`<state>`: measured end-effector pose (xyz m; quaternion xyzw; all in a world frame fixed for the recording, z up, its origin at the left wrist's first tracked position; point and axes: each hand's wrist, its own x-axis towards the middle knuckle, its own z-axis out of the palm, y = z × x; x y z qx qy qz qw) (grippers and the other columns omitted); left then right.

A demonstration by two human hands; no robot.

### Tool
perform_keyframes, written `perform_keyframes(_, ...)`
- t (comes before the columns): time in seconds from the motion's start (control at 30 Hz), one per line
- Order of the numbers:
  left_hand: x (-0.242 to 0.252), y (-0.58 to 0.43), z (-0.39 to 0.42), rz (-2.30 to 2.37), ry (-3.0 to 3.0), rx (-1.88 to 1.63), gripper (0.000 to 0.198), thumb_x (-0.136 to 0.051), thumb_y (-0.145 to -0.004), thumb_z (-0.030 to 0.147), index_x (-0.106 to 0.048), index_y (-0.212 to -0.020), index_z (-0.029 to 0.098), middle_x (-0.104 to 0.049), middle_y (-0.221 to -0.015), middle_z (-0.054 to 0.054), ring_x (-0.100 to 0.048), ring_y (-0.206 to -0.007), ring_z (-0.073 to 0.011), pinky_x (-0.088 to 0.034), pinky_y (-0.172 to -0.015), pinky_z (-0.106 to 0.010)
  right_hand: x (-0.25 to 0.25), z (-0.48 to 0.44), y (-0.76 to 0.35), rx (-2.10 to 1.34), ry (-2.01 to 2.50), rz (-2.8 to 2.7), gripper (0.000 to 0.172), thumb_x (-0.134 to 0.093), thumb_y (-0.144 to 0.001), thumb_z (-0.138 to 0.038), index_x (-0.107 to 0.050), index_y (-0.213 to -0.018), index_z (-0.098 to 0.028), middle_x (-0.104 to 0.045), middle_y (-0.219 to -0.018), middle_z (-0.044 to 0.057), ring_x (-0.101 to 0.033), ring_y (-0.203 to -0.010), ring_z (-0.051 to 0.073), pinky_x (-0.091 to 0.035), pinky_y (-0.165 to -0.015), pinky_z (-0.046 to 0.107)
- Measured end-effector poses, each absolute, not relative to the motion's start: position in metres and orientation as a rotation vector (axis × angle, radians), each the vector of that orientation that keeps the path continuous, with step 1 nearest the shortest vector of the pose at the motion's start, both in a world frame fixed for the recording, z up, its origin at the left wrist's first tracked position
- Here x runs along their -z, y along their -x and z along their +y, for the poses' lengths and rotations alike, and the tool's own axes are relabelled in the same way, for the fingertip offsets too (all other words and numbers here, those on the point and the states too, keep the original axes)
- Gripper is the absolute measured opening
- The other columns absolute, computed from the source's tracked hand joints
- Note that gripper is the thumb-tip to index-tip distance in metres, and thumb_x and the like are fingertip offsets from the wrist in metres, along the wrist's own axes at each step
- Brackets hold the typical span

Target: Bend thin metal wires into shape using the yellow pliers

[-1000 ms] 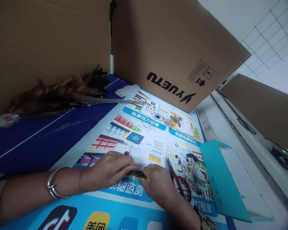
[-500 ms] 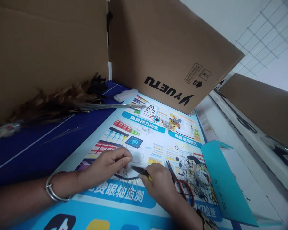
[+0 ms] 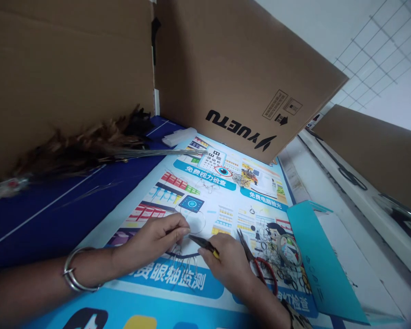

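Note:
My left hand, with a double silver bangle on its wrist, pinches thumb and forefinger on what looks like a thin wire; its end between the fingertips is too fine to see clearly. In my right hand are needle-nose pliers with dark jaws and yellow on the handle. Their tip points at the left fingertips, close to them. Below the left hand, several bent wire pieces lie on the printed poster. Red-handled scissors lie just beyond my right hand.
A tangle of wire rings and a roll of tape lie right of the scissors, beside a turquoise folder. Long straight wires and brown feathers lie at left. A cardboard box stands behind.
The pliers' tip has shifted slightly up and right, and the left hand has tilted a little. Both hands keep their hold.

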<state>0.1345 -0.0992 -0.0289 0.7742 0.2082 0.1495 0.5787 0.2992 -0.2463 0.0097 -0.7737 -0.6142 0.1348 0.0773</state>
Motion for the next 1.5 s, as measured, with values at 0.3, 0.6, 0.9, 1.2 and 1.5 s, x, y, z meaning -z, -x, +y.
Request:
perform_keyframes(0.3, 0.026, -0.133, -0.103, 0.477, -1.762, -0.311, 0.026, -0.044, -0.094, 0.039, -0.054, -0.079, 0.02, -0.057, -0.065, 0.004, -0.052, -0.055, -0.011, -0.041, -0.053, -0.021, -0.01, -0.245, -0.299, -0.396, 2.357, -1.895, 0.021, -0.059, -0.089, -0.037, -0.06, -0.079, -0.019, -0.063, -0.081, 0.001, -0.057, -0.074, 0.014, -0.03, -0.057, 0.023)
perform_keyframes(0.6, 0.029, -0.136, -0.108, 0.477, -1.646, -0.315, 0.025, -0.044, -0.094, 0.039, -0.05, -0.079, 0.02, -0.06, -0.067, 0.004, -0.054, -0.052, -0.0102, -0.044, -0.051, -0.021, -0.007, -0.244, -0.296, -0.35, 2.372, -1.932, 0.02, -0.06, -0.088, -0.037, -0.06, -0.079, -0.019, -0.065, -0.082, 0.002, -0.057, -0.075, 0.016, -0.029, -0.058, 0.024)
perform_keyframes(0.9, 0.029, -0.136, -0.097, 0.446, -1.731, -0.303, 0.025, -0.046, -0.094, 0.038, -0.053, -0.079, 0.019, -0.059, -0.065, 0.004, -0.051, -0.053, -0.0101, -0.04, -0.051, -0.021, -0.004, -0.245, -0.299, -0.405, 2.365, -1.905, 0.024, -0.054, -0.091, -0.041, -0.059, -0.081, -0.019, -0.064, -0.085, 0.003, -0.056, -0.078, 0.017, -0.028, -0.058, 0.024)
perform_keyframes(1.2, 0.02, -0.128, -0.064, 0.58, -1.924, -0.483, 0.026, -0.051, -0.091, 0.04, -0.06, -0.08, 0.019, -0.057, -0.069, 0.002, -0.053, -0.067, -0.0143, -0.041, -0.062, -0.023, 0.007, -0.243, -0.306, -0.339, 2.338, -1.737, 0.022, -0.054, -0.09, -0.038, -0.055, -0.079, -0.02, -0.062, -0.084, 0.002, -0.052, -0.073, 0.015, -0.027, -0.057, 0.024)
perform_keyframes(1.5, 0.028, -0.13, -0.055, 0.672, -1.891, -0.488, 0.02, -0.055, -0.086, 0.04, -0.059, -0.082, 0.02, -0.059, -0.075, 0.001, -0.055, -0.073, -0.0161, -0.042, -0.065, -0.024, 0.013, -0.243, -0.307, -0.276, 2.31, -1.734, 0.018, -0.057, -0.089, -0.036, -0.056, -0.079, -0.02, -0.061, -0.083, 0.001, -0.052, -0.074, 0.015, -0.028, -0.06, 0.024)
